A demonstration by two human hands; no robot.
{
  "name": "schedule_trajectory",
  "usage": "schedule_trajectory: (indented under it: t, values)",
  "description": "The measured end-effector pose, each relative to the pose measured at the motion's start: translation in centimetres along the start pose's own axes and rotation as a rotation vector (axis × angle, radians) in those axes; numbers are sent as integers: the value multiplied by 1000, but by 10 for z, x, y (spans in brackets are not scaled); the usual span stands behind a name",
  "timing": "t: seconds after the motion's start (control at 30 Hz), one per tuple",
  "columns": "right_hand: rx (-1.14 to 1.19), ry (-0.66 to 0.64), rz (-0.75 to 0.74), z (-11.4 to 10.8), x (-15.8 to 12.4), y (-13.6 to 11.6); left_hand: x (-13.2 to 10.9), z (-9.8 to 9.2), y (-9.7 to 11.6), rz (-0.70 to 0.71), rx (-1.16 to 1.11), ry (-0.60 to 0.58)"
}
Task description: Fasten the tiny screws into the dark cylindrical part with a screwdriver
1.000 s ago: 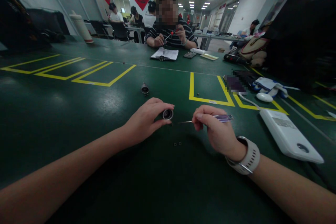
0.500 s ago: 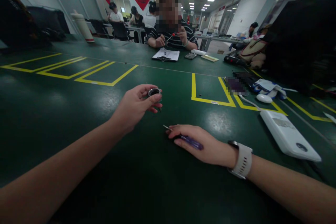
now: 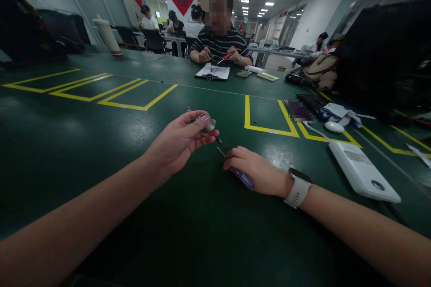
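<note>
- Seeing, well left of the metal cup (image 3: 209, 125) and farther across the table (image 3: 151, 215), a pale bottle (image 3: 107, 36).
- Seeing, nearer but well apart on that same side of the metal cup, yellow tape outlines (image 3: 136, 108).
- Gripping the metal cup between thumb and fingers of the left hand (image 3: 178, 141), apparently above the table; tilting it, and showing the outer wall rather than the inside.
- Partly hiding, behind the left hand and left of the metal cup, another small metal part (image 3: 189, 108).
- Seeing, beyond the metal cup, a clipboard (image 3: 213, 73) in front of a co-worker (image 3: 220, 44) in a striped top.
- Showing a thin dark piece (image 3: 218, 141) just below and right of the metal cup; being unable to tell it as joined to the cup or pinched separately.
- Closing the right hand (image 3: 252, 171) around a purple screwdriver (image 3: 244, 180), below and right of the metal cup; aiming the tip up toward the thin dark piece, very near, with contact unclear.
- Seeming to be lining up tool and piece; probably calling next for steadying the metal cup and squaring the tip.
- Seeing, right of the metal cup, a tiny part (image 3: 255, 122) inside another outline, and well farther right a white device (image 3: 365, 170).
</note>
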State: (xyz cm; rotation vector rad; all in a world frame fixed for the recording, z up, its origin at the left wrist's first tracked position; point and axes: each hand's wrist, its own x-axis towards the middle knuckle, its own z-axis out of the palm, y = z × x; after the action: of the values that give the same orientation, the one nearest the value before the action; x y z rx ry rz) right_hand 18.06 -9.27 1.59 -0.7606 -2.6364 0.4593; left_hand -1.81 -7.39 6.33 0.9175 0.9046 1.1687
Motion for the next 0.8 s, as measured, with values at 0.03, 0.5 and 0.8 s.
schedule_trajectory:
  t: [0.03,0.5,0.8]
  values:
    - [86,80,50,-1,0,1,0,2,1,-21,-23,7]
    - [941,708,763,7,-38,-13,1,13,-12,-148,-117,40]
    - [701,588,724,12,-42,-9,-6,7,-21,-202,21,-64]
